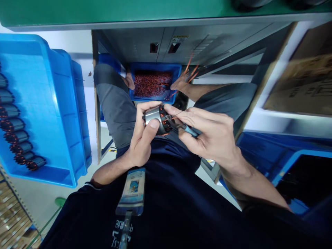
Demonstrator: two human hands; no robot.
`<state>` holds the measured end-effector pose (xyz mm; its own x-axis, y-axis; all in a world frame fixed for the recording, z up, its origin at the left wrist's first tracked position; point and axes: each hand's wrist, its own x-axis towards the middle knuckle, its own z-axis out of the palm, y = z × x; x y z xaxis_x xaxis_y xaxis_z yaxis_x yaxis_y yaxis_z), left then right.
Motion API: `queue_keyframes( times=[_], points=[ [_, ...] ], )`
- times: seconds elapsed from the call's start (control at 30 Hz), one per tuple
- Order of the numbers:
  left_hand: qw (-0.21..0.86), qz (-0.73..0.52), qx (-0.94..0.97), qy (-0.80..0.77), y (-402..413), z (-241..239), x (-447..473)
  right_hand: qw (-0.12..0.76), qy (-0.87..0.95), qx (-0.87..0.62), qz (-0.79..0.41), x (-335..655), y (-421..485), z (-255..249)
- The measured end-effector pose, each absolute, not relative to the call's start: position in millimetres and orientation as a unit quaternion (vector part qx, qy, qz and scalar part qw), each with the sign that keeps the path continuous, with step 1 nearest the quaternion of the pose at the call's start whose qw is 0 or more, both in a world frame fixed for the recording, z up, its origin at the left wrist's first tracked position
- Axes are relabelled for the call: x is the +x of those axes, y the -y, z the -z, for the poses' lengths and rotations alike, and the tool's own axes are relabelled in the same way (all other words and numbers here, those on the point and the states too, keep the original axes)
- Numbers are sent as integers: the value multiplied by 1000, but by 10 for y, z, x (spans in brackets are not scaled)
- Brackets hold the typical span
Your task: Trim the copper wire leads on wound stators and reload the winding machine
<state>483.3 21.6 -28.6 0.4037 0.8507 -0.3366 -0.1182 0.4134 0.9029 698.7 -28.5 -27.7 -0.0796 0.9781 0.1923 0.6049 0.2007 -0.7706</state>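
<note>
My left hand [141, 138] is wrapped around a small metal motor stator [155, 119] with copper windings, held over my lap. My right hand [207, 133] is closed on a blue-handled cutting tool [188, 130], its tip against the winding end of the stator, where thin copper wire leads stick out. Below my knees, on the floor between my feet, sits a blue bin [155, 83] full of copper wire scraps.
A large blue tray [52, 114] on the left holds a row of several wound stators [15, 138]. A green bench edge [155, 14] and grey cabinet lie ahead. Another blue crate [285, 159] stands at right, a cardboard box [303, 86] above it. A badge [132, 188] hangs on my chest.
</note>
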Motion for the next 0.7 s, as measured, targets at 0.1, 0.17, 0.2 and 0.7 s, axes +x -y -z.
queue_keyframes(
  times=[0.1,0.17,0.2,0.7],
  points=[
    [711,-328,455,-424,-238,296,4821,424,662,-533,-315,6988,292,289],
    [717,-325,449,-422,-249,293,4830,404,659,-548,-319,7001,288,278],
    [723,-323,441,-422,-250,287,4838,379,660,-566,-316,7009,288,267],
    [744,-322,302,-502,-340,588,4967,347,638,-596,-343,6912,20,646]
  ],
)
